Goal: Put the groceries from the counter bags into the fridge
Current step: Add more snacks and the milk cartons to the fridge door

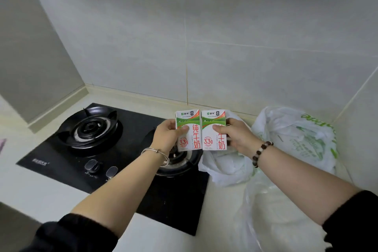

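Both forearms reach forward over the counter, each hand raised and gripping 1 upright milk carton. The left hand (166,136) pinches the left carton (189,132), thumb across its front. The right hand (235,136) grips the right carton (212,131) likewise. The 2 cartons touch side by side above the stove (114,149), beside the plastic bags (296,139).

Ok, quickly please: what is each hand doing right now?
Left hand: grips the left milk carton.
Right hand: grips the right milk carton.
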